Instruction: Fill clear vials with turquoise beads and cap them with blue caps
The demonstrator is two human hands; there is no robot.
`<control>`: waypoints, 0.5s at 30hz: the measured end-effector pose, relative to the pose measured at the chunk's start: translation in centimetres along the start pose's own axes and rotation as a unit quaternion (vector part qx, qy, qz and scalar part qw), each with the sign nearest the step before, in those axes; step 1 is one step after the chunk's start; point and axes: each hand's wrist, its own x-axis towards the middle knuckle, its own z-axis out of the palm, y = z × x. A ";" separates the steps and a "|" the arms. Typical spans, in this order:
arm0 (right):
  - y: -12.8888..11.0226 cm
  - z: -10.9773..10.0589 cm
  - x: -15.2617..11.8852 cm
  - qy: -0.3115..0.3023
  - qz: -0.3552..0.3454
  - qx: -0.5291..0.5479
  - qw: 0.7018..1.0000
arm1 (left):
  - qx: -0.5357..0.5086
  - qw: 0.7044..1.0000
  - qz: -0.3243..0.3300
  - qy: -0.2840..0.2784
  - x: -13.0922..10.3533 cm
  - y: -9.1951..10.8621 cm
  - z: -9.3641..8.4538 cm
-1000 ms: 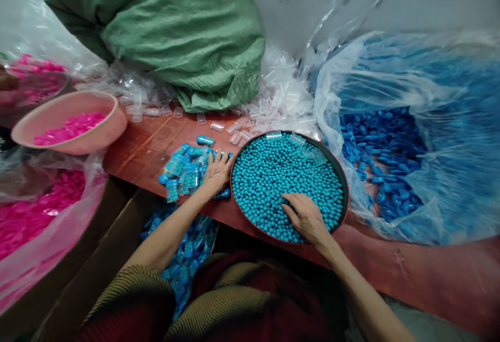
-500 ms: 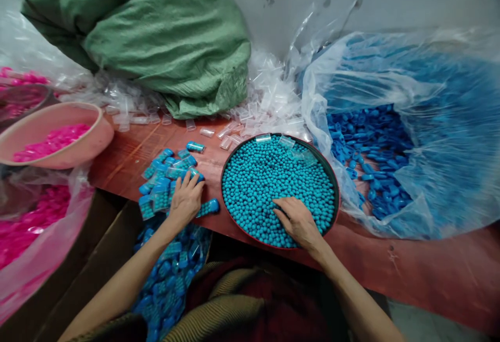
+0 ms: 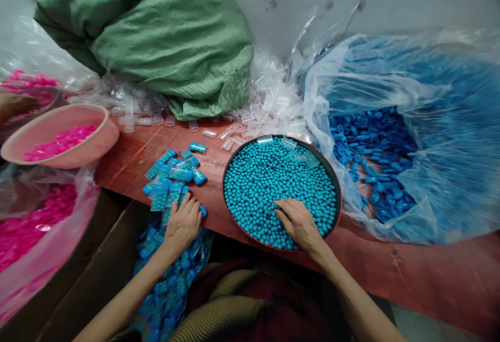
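My left hand (image 3: 183, 223) lies palm down at the near side of a pile of filled capsules (image 3: 172, 175), clear tubes with blue caps and beads inside. Its fingers are stretched and slightly apart, touching the closest capsules. One blue cap shows just beyond its fingertips on the right. My right hand (image 3: 299, 221) rests on the turquoise beads (image 3: 269, 186) that fill a round, dark-rimmed tray (image 3: 339, 196). Thumb and fingers there are loosely bent and apart, with nothing visible between them. A few clear tubes (image 3: 288, 143) lie on the beads at the far rim.
A plastic bag (image 3: 449, 175) of blue caps (image 3: 385, 149) stands right. Empty clear tubes (image 3: 269, 92) heap behind, beside a green sack (image 3: 167, 40). A pink bowl (image 3: 89, 147) and another person's hand (image 3: 15, 105) are at left. More capsules (image 3: 164, 290) fill a container below the red table (image 3: 441, 269).
My left hand has drawn back from the top of the capsule pile toward the table's near edge, uncovering capsules. My right hand stays on the beads. Another person's hand has appeared at far left.
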 end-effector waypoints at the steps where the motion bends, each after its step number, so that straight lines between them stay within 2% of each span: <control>1: 0.0 0.0 0.0 0.000 0.001 0.002 1.000 | 0.002 1.000 -0.003 0.004 -0.6 -0.2 -0.3; 5: -0.1 0.1 0.1 0.004 -0.003 0.004 1.000 | 0.024 1.000 -0.011 0.017 -2.2 -0.1 -2.0; 8: -0.1 0.1 0.1 0.008 -0.008 0.001 1.000 | 0.039 0.999 -0.025 0.022 -1.8 0.8 -3.3; 11: 0.0 0.2 0.1 0.017 -0.016 0.003 1.000 | -0.015 0.998 -0.050 0.033 1.0 1.5 -3.8; 15: 0.1 0.3 0.0 0.032 -0.021 0.018 0.999 | -0.149 0.981 -0.114 0.050 8.3 0.7 -3.0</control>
